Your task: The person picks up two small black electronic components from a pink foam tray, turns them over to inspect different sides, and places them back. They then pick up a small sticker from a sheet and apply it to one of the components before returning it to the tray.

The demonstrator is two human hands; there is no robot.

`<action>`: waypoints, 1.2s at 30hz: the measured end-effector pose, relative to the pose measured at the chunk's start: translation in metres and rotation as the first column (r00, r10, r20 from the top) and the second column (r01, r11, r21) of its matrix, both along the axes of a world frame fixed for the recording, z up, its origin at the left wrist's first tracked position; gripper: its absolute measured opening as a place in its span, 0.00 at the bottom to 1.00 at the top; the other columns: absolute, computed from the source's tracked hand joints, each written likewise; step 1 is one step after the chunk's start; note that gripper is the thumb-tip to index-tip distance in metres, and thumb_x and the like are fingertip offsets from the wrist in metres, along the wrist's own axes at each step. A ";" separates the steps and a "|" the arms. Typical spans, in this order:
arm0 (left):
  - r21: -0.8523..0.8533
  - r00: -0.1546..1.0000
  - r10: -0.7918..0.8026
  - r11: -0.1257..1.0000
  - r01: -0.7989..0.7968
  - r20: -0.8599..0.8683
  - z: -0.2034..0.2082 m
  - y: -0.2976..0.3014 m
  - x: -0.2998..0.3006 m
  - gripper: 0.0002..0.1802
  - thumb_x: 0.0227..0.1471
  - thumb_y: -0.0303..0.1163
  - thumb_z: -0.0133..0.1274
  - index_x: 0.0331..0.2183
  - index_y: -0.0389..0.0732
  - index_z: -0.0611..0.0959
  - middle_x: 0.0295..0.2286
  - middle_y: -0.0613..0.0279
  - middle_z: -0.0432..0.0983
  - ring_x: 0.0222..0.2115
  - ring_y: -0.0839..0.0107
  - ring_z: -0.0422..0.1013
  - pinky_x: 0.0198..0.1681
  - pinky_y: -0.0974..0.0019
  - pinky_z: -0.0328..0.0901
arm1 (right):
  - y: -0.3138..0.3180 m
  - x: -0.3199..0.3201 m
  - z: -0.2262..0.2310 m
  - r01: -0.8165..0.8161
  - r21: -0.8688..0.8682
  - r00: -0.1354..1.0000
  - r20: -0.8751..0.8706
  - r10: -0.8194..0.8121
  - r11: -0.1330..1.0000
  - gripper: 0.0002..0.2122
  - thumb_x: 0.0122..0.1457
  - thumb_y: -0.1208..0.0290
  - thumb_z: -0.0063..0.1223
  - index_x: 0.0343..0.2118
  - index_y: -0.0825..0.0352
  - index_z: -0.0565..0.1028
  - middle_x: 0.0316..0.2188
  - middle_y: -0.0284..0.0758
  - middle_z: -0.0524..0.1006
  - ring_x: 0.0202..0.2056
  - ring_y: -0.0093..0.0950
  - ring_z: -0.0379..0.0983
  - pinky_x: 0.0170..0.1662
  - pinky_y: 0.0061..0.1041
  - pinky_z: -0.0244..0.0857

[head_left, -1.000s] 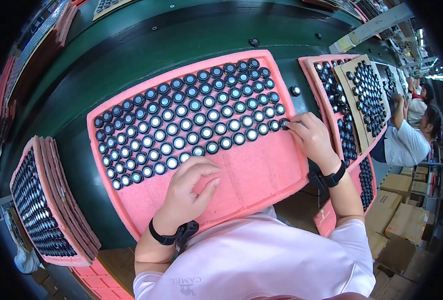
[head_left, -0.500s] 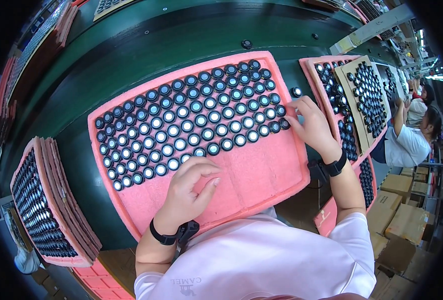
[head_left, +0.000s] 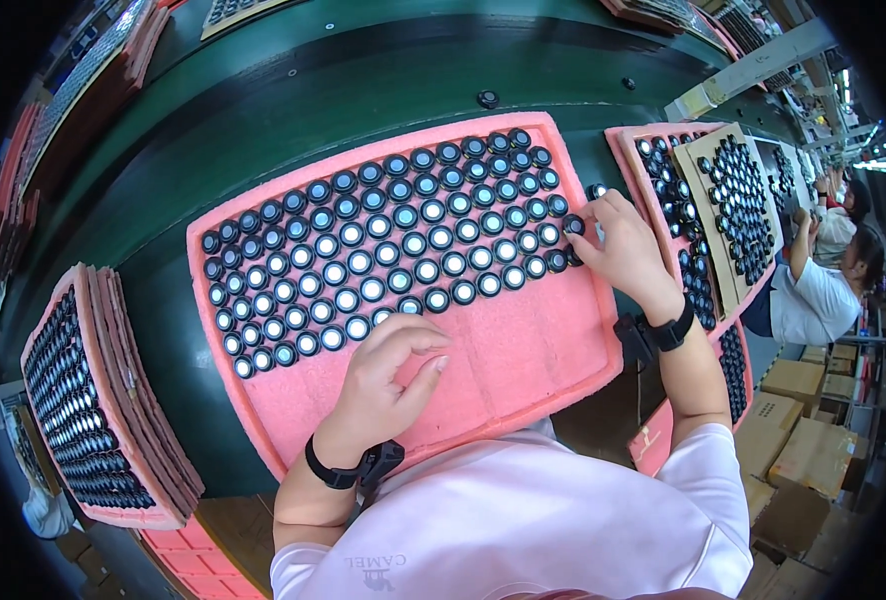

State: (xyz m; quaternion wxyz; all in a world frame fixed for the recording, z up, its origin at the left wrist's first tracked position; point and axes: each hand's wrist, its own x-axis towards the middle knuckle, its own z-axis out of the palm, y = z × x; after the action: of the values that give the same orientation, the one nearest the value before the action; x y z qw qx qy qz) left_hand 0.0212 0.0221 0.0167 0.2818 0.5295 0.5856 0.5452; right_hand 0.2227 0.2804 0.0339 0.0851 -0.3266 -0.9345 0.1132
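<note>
A pink foam tray (head_left: 503,380) lies in front of me, its far part filled with rows of small round black parts (head_left: 360,262) with pale discs on top. At the right end of these rows, my right hand (head_left: 618,245) has finger and thumb closed on a dark round black part (head_left: 573,225). Whether that part is lifted off the foam I cannot tell. My left hand (head_left: 388,375) hovers over the bare near side of the tray, just below the nearest row. Its fingers are loosely bent, the thumb stands apart, and it holds nothing.
A single round part (head_left: 597,190) sits beyond my right hand, and another (head_left: 488,99) lies on the green bench (head_left: 393,70). A stack of filled trays (head_left: 103,400) stands left. To the right are more trays with a cardboard sheet (head_left: 718,225), cartons (head_left: 813,450) and other people (head_left: 813,280).
My right finger and thumb have closed on a round part at the tray's right edge. The tray appears slightly shifted in view. My left hand has hardly moved.
</note>
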 end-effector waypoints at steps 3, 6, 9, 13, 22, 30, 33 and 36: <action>-0.029 0.995 0.002 1.000 0.001 0.101 -0.003 -0.004 0.000 0.10 0.48 0.18 0.56 0.36 0.35 0.79 0.35 0.56 0.74 0.36 0.67 0.73 0.40 0.68 0.69 | -0.014 -0.007 0.021 -0.072 0.091 0.995 -0.058 0.078 0.993 0.13 0.46 0.72 0.63 0.34 0.70 0.74 0.32 0.38 0.70 0.35 0.38 0.70 0.39 0.31 0.66; -0.070 0.960 -0.002 0.997 0.023 0.279 -0.009 -0.007 0.003 0.12 0.51 0.18 0.53 0.40 0.34 0.78 0.37 0.56 0.74 0.38 0.68 0.74 0.42 0.68 0.70 | -0.045 -0.028 0.038 -0.267 0.028 0.953 -0.142 0.268 0.963 0.13 0.45 0.73 0.63 0.34 0.69 0.74 0.33 0.38 0.71 0.35 0.39 0.70 0.40 0.33 0.66; -0.072 0.718 0.002 0.995 0.068 0.696 -0.005 -0.005 0.008 0.17 0.57 0.21 0.46 0.49 0.33 0.72 0.41 0.54 0.74 0.40 0.68 0.74 0.41 0.67 0.71 | -0.079 -0.055 0.045 -0.489 0.004 0.841 -0.261 0.473 0.872 0.14 0.44 0.69 0.65 0.34 0.66 0.74 0.32 0.37 0.71 0.36 0.37 0.70 0.39 0.33 0.65; -0.091 0.639 0.039 0.995 0.049 0.768 -0.010 -0.001 0.008 0.21 0.59 0.25 0.44 0.54 0.33 0.66 0.42 0.51 0.74 0.38 0.64 0.76 0.37 0.66 0.74 | -0.099 -0.087 0.037 -0.579 0.027 0.777 -0.284 0.561 0.815 0.14 0.46 0.65 0.65 0.33 0.66 0.74 0.30 0.36 0.72 0.35 0.35 0.70 0.37 0.32 0.65; -0.117 0.629 0.152 0.988 -0.097 0.763 -0.007 0.001 -0.014 0.18 0.59 0.23 0.41 0.51 0.34 0.67 0.35 0.48 0.78 0.30 0.60 0.79 0.33 0.67 0.75 | 0.003 -0.168 0.012 -0.377 -0.138 0.906 -0.261 0.333 0.916 0.13 0.50 0.63 0.61 0.34 0.66 0.77 0.35 0.40 0.76 0.39 0.39 0.73 0.41 0.34 0.67; -0.108 0.683 0.132 0.991 -0.078 0.718 -0.014 0.003 -0.014 0.15 0.61 0.24 0.42 0.50 0.36 0.67 0.34 0.46 0.79 0.31 0.63 0.79 0.33 0.68 0.74 | 0.089 -0.213 -0.049 -0.045 0.058 0.999 0.013 0.044 0.997 0.13 0.49 0.67 0.59 0.39 0.61 0.78 0.41 0.43 0.74 0.43 0.42 0.72 0.50 0.36 0.66; -0.123 0.706 0.142 0.989 -0.078 0.694 -0.016 0.000 -0.015 0.15 0.61 0.25 0.41 0.50 0.36 0.67 0.34 0.47 0.79 0.30 0.64 0.79 0.32 0.69 0.74 | 0.093 -0.221 -0.042 -0.023 0.011 0.999 0.032 0.023 1.000 0.13 0.49 0.68 0.59 0.39 0.61 0.78 0.41 0.43 0.74 0.43 0.43 0.72 0.50 0.36 0.66; -0.134 0.692 0.158 0.987 -0.089 0.705 -0.012 -0.001 -0.017 0.18 0.58 0.22 0.42 0.51 0.35 0.67 0.33 0.49 0.78 0.29 0.64 0.78 0.32 0.69 0.74 | 0.100 -0.215 -0.035 -0.046 -0.039 0.999 0.021 0.047 0.998 0.12 0.49 0.68 0.59 0.37 0.64 0.77 0.39 0.43 0.75 0.43 0.42 0.72 0.48 0.36 0.66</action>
State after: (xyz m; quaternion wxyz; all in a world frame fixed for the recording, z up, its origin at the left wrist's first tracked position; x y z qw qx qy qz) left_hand 0.0040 0.0210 0.0047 0.4724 0.2235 0.4889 0.6985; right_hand 0.0078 0.3808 -0.0007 0.0660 -0.3075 -0.9403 0.1298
